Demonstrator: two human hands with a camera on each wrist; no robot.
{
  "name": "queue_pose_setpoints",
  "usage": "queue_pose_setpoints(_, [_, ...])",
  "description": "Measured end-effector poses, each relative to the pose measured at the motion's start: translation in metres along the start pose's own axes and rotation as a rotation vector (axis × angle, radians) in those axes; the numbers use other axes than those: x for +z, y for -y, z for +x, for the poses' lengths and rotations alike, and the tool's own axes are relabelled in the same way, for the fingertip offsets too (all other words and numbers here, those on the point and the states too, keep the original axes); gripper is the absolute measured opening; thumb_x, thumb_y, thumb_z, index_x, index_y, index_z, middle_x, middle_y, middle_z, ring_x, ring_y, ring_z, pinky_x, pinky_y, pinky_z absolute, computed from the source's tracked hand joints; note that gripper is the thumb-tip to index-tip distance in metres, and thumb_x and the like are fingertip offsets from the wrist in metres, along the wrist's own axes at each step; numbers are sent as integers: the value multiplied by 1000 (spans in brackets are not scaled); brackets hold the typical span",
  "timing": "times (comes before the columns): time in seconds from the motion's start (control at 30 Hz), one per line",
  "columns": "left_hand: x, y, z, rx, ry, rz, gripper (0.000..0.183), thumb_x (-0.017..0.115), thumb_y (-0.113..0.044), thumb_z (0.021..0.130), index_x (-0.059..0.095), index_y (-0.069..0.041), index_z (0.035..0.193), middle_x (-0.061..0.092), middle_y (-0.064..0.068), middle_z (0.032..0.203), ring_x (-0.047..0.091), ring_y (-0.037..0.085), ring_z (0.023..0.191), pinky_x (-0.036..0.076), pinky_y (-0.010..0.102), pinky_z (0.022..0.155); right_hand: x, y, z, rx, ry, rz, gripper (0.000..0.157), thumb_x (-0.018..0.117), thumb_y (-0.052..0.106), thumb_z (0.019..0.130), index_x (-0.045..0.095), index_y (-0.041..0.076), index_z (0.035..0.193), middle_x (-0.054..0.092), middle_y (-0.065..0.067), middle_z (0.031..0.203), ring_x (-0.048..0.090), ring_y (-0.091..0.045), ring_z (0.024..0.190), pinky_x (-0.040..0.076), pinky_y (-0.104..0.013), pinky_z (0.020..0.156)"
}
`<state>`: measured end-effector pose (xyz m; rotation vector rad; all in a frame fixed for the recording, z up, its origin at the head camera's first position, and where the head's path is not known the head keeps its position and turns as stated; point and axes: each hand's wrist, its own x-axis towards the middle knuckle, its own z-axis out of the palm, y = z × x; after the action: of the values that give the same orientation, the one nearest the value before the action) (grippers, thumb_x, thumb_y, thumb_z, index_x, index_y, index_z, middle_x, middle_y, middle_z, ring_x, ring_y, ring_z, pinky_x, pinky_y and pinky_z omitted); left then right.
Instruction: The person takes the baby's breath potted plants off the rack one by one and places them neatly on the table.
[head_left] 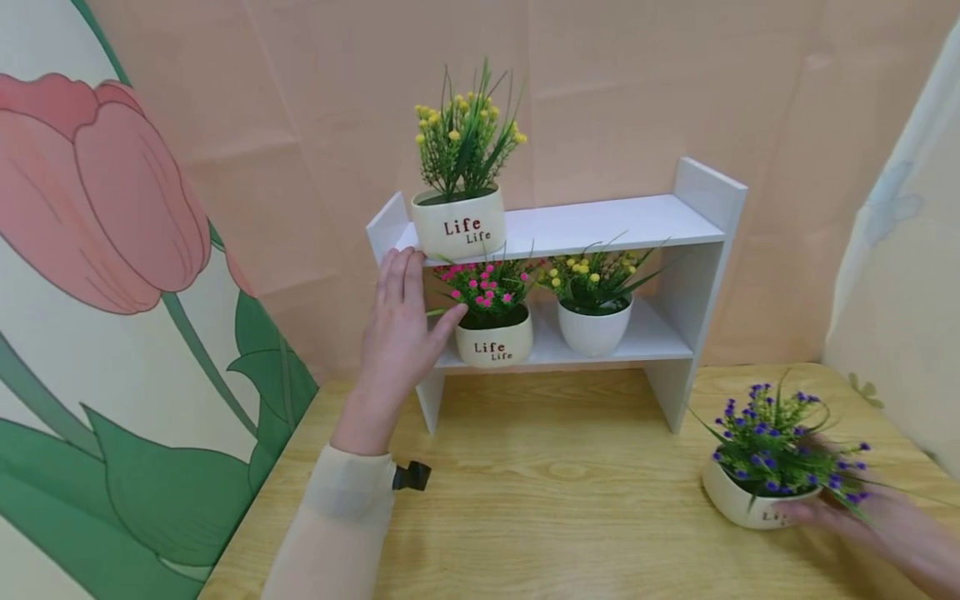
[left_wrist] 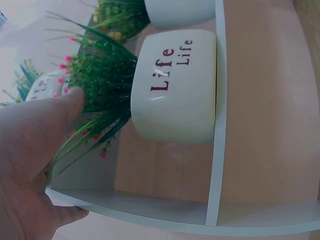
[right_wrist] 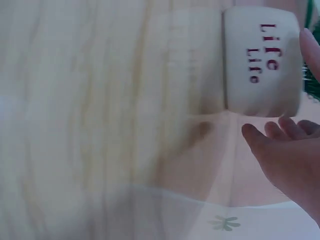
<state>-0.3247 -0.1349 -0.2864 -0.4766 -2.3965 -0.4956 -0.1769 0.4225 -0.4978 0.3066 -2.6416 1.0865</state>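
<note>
In the head view my left hand (head_left: 401, 321) rests at the upper left corner of a white two-tier shelf (head_left: 615, 225), fingers straight and thumb spread. Close to that thumb, on the lower board, stands a cream "Life" pot with pink flowers (head_left: 495, 346). At the right, a cream "Life" pot with purple flowers (head_left: 750, 504) stands on the table. My right hand (head_left: 877, 525) is beside it, thumb at its front and fingers partly hidden by the foliage. From the right wrist view, the fingertips (right_wrist: 250, 132) look slightly apart from the pot's side.
A cream pot with yellow flowers (head_left: 461, 221) stands on the shelf's top board at the left. Right of the pink flowers is a round white pot with yellow flowers (head_left: 596, 329). The wooden table (head_left: 547, 500) extends in front, with a tulip-printed panel (head_left: 127, 250) at the left.
</note>
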Motion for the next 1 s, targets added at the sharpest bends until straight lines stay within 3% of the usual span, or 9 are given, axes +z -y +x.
queue_pose_setpoints(0.03, [0, 0, 0, 2, -2, 0, 98, 76, -51, 104, 24, -4, 173, 23, 14, 179, 5, 29, 170, 16, 48, 136, -1, 1, -1, -12, -34, 21, 105, 86, -3, 92, 22, 3, 175, 47, 21, 163, 42, 25, 124, 38, -2, 97])
queue_pose_setpoints(0.1, [-1, 0, 1, 4, -7, -3, 98, 76, -50, 104, 24, -4, 173, 23, 14, 179, 6, 29, 170, 17, 48, 136, -4, 2, -3, -38, -85, 72, 111, 85, -13, 86, 23, 8, 176, 42, 40, 151, 44, 24, 124, 45, -7, 91])
queue_pose_setpoints(0.17, [-1, 0, 2, 4, -8, -4, 98, 77, -50, 104, 24, -4, 173, 24, 15, 179, 6, 29, 170, 17, 48, 136, -10, 5, -6, 11, -95, 104, 114, 83, -11, 91, 18, 24, 178, 37, 45, 143, 38, 26, 118, 43, -4, 84])
queue_pose_setpoints(0.23, [-1, 0, 2, 1, -6, -2, 98, 77, -49, 104, 24, -4, 173, 24, 14, 179, 6, 29, 170, 16, 48, 136, -16, 8, -9, 23, -95, 107, 116, 79, -12, 94, 12, 31, 178, 33, 41, 145, 36, 24, 118, 42, -1, 81])
queue_pose_setpoints(0.37, [-1, 0, 1, -1, 5, 5, 98, 76, -50, 104, 23, -4, 173, 23, 15, 179, 6, 30, 170, 14, 47, 137, -24, 14, -10, -47, -104, 135, 118, 76, -21, 90, 13, 25, 179, 37, 31, 153, 41, 19, 128, 39, 4, 89])
queue_pose_setpoints(0.6, [1, 0, -1, -1, 15, 8, 98, 75, -51, 105, 22, -3, 173, 23, 15, 179, 6, 30, 170, 12, 46, 137, -33, 43, 3, -189, -168, 192, 126, 72, -35, 77, 16, 16, 178, 31, 16, 177, 34, 15, 148, 26, -4, 117])
queue_pose_setpoints(0.8, [1, 0, -1, 8, 2, 5, 98, 76, -50, 104, 23, -3, 173, 24, 16, 179, 6, 31, 170, 11, 45, 137, -38, 90, 14, -112, -206, 92, 121, 84, -19, 84, 19, 23, 178, 25, 20, 177, 17, 12, 154, 12, 0, 117])
queue_pose_setpoints(0.9, [1, 0, 0, 12, -8, 5, 98, 76, -50, 104, 23, -3, 173, 24, 16, 179, 6, 31, 170, 11, 45, 137, -36, 112, 17, -61, -180, 6, 115, 88, -1, 91, 19, 29, 178, 19, 29, 174, 5, 1, 161, 2, -18, 129])
queue_pose_setpoints(1.0, [1, 0, 0, 12, -12, 6, 98, 76, -50, 104, 23, -4, 173, 24, 15, 179, 6, 30, 170, 11, 44, 137, -30, 129, 23, -70, -162, -67, 111, 91, 10, 92, 24, 30, 178, 20, 23, 177, 6, -8, 163, -4, -43, 133])
